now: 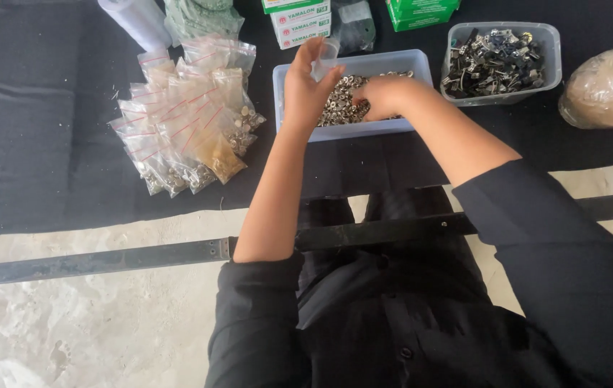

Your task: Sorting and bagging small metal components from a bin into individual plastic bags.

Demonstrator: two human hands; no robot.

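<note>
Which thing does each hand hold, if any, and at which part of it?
The left hand pinches a small clear plastic bag by its edge. The right hand is dug into the small metal pieces; whether it holds any cannot be told.

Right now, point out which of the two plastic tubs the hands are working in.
The nearer, bluish plastic tub of small silver metal fasteners: the right hand reaches into it and the left hand holds a small clear bag above it. The clear tub of darker metal parts sits untouched.

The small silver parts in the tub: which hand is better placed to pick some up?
Right. The right hand is already down in the parts, while the left hand holds a clear bag.
</note>
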